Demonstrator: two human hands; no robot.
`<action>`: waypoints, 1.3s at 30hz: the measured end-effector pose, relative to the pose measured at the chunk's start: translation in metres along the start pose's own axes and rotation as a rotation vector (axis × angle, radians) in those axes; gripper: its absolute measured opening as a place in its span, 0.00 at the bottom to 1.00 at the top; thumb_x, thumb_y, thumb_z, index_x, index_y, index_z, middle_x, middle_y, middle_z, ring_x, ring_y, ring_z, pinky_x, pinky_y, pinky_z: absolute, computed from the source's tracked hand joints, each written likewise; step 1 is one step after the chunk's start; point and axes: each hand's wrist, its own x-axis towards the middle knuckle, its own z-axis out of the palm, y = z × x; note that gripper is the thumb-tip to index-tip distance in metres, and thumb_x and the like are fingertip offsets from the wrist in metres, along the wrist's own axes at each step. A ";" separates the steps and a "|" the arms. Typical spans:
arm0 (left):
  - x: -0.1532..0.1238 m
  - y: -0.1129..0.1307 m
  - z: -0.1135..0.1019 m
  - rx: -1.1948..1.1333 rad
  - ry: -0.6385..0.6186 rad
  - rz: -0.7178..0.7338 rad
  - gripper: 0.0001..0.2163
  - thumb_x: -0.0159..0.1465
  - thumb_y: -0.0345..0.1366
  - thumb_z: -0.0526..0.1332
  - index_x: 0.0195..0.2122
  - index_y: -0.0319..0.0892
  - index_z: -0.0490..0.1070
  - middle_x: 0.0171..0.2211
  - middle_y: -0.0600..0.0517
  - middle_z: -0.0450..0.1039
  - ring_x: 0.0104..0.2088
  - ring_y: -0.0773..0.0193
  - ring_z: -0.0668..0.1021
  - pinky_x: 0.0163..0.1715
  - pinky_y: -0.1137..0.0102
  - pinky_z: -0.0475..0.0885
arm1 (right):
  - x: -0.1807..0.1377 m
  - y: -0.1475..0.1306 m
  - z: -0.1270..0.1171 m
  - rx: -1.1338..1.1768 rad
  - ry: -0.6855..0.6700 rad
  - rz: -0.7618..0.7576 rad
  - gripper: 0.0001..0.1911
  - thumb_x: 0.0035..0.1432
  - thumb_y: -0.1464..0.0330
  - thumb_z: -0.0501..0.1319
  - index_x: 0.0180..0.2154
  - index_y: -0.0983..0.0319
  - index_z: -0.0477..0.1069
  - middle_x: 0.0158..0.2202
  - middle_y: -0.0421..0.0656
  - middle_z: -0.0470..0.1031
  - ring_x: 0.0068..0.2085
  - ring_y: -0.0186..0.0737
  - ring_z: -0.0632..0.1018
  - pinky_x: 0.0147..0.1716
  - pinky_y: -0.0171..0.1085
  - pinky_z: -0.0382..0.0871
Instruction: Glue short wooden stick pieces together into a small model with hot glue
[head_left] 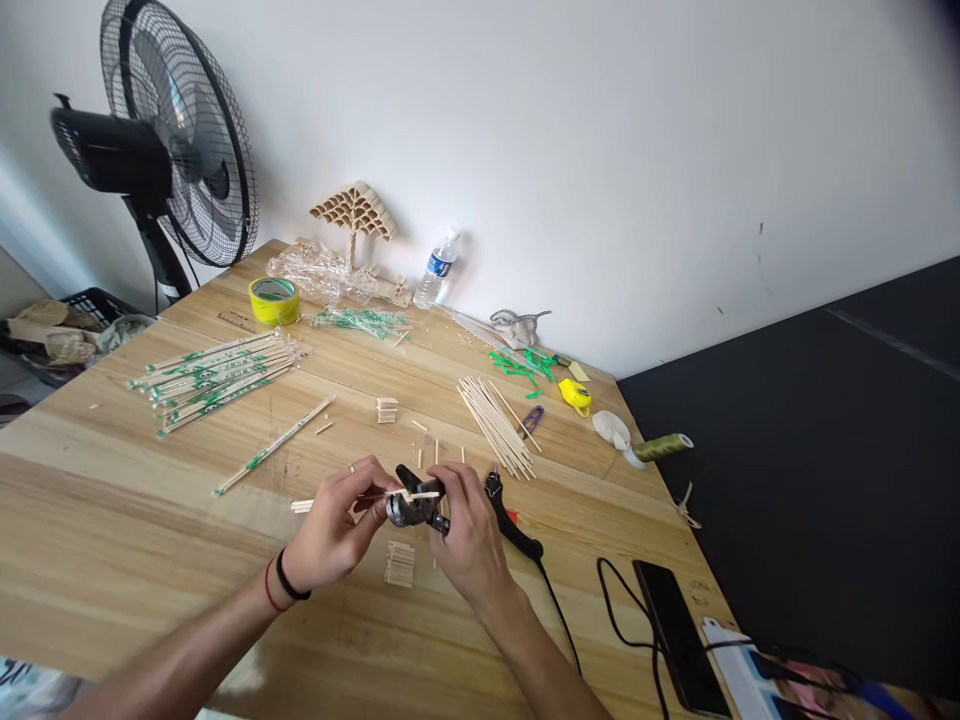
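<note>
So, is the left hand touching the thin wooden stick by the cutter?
Touching. The head view shows the left hand pinching one end of the thin wooden stick, whose other end lies across the cutter.

On the table [112, 520], cut sticks [400, 563] lie between left hand [337, 530] and right hand [469, 535], skewers [496, 425] beyond them.

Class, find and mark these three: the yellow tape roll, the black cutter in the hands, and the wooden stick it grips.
yellow tape roll [274, 312], head view, on its yellow outer side.
black cutter [403, 511], head view, on its grey head.
wooden stick [424, 494], head view, on its pale end beside the cutter.
</note>
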 end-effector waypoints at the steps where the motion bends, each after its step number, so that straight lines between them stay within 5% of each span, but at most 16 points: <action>1: 0.000 0.000 0.000 0.009 0.004 -0.003 0.04 0.73 0.33 0.59 0.41 0.43 0.73 0.33 0.51 0.71 0.30 0.66 0.74 0.30 0.73 0.69 | 0.000 0.000 0.000 -0.017 0.000 0.002 0.25 0.54 0.82 0.58 0.53 0.59 0.65 0.49 0.50 0.72 0.50 0.52 0.76 0.51 0.48 0.74; 9: 0.002 -0.001 -0.002 0.073 0.043 -0.060 0.09 0.73 0.36 0.59 0.35 0.42 0.71 0.29 0.54 0.67 0.27 0.67 0.69 0.27 0.73 0.64 | -0.001 -0.003 0.011 -0.164 -0.077 0.131 0.15 0.52 0.81 0.61 0.40 0.59 0.68 0.38 0.46 0.73 0.39 0.49 0.77 0.40 0.41 0.72; 17: 0.009 -0.010 -0.001 0.207 0.082 -0.219 0.11 0.73 0.42 0.57 0.36 0.42 0.72 0.27 0.55 0.70 0.25 0.67 0.70 0.25 0.73 0.65 | 0.009 0.002 0.016 -0.283 -0.242 0.277 0.04 0.60 0.74 0.64 0.38 0.61 0.72 0.37 0.47 0.78 0.35 0.48 0.80 0.34 0.39 0.66; 24: 0.011 -0.041 -0.004 0.375 0.165 -0.214 0.11 0.72 0.40 0.57 0.42 0.40 0.75 0.38 0.45 0.76 0.39 0.55 0.78 0.40 0.63 0.73 | 0.013 0.013 0.001 -0.258 -0.406 0.314 0.04 0.66 0.69 0.62 0.37 0.60 0.75 0.36 0.48 0.83 0.36 0.49 0.83 0.33 0.38 0.65; 28: 0.008 -0.033 0.002 0.412 0.165 -0.131 0.14 0.75 0.38 0.52 0.53 0.41 0.72 0.47 0.42 0.74 0.49 0.52 0.77 0.49 0.58 0.72 | 0.008 0.011 -0.005 -0.199 -0.463 0.305 0.03 0.63 0.72 0.63 0.38 0.61 0.77 0.38 0.49 0.84 0.39 0.50 0.84 0.37 0.38 0.68; 31: 0.012 -0.016 0.015 0.509 0.040 0.017 0.14 0.74 0.38 0.54 0.56 0.43 0.73 0.51 0.42 0.74 0.52 0.51 0.76 0.53 0.56 0.68 | 0.004 0.006 -0.007 -0.129 -0.475 0.295 0.05 0.63 0.73 0.63 0.38 0.60 0.78 0.39 0.48 0.85 0.41 0.49 0.85 0.38 0.37 0.70; 39: 0.045 -0.004 0.049 0.696 -0.245 0.360 0.13 0.73 0.39 0.54 0.38 0.42 0.77 0.33 0.46 0.74 0.34 0.55 0.74 0.37 0.61 0.65 | -0.017 0.009 -0.027 0.010 -0.415 0.359 0.09 0.67 0.72 0.58 0.40 0.61 0.78 0.41 0.49 0.86 0.40 0.47 0.85 0.36 0.36 0.71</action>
